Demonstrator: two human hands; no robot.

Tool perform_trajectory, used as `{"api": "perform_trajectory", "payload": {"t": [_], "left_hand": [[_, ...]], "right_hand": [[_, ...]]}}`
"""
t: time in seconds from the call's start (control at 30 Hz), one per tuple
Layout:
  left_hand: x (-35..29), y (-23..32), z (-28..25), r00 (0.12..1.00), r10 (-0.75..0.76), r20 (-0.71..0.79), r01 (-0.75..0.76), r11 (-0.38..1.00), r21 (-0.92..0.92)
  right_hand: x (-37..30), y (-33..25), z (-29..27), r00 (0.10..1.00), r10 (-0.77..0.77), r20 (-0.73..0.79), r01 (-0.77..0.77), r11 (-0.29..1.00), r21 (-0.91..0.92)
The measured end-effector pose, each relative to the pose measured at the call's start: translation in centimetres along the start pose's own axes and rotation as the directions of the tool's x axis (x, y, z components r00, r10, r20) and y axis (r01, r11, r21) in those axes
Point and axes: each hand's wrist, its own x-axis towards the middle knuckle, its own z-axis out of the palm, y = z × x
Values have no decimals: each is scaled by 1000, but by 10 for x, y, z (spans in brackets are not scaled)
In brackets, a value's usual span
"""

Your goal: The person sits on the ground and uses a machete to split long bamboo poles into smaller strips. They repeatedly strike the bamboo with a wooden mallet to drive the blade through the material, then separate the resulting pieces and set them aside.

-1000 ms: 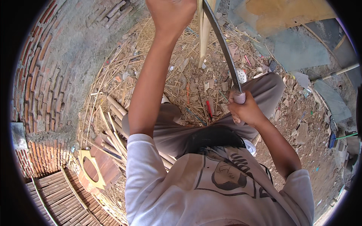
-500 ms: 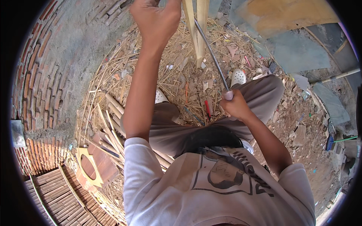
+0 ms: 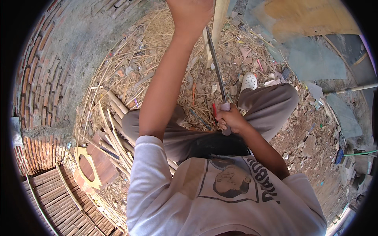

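My right hand (image 3: 233, 119) is closed round the pale, rounded handle of a long-bladed knife (image 3: 217, 67), in front of my lap. Its narrow dark blade slants up and away, passing against an upright split length of pale bamboo (image 3: 219, 23), whose lower end comes down to the littered ground. At the top edge my left hand (image 3: 191, 17) is raised beside the bamboo and the blade's far end. Only the back of this hand shows; its fingers are cut off by the picture's edge, so what it touches is hidden.
Bamboo sticks (image 3: 114, 129) lie by my left knee, near a pale board with a round hole (image 3: 87, 168). A red-handled tool (image 3: 215, 111) is near my right hand. A brick wall (image 3: 41, 70) stands left; grey sheets (image 3: 315, 59) lie far right. Straw and rubble cover the ground.
My right hand has drawn the knife handle down and left toward my lap, making the blade steeper. My left hand has moved right, closer to the bamboo, which has also shifted right.
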Motion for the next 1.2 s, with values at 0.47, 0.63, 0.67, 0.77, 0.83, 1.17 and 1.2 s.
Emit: {"api": "perform_trajectory", "payload": {"t": [0.47,0.63,0.67,0.77,0.83,1.17,1.2], "left_hand": [[28,-31,-14,972,60,227,44,903,-428],[31,-18,0,958,28,284,100,899,-427],[35,-21,1,954,51,296,84,901,-425],[31,-22,10,940,27,341,138,882,-450],[35,-10,10,938,7,346,162,874,-457],[-109,-15,-59,970,-245,5,229,914,334],[-148,-22,-70,916,-401,6,367,845,389]], "right_hand": [[3,-9,-18,961,72,266,-107,987,121],[52,9,-48,961,-230,-155,122,854,-507],[61,12,-46,946,-264,-186,145,862,-486],[76,29,-31,918,-277,-285,150,905,-397],[101,41,-31,932,-232,-279,128,930,-345],[44,8,31,992,-75,-102,86,990,107],[50,2,48,994,-84,-73,98,973,210]]}}
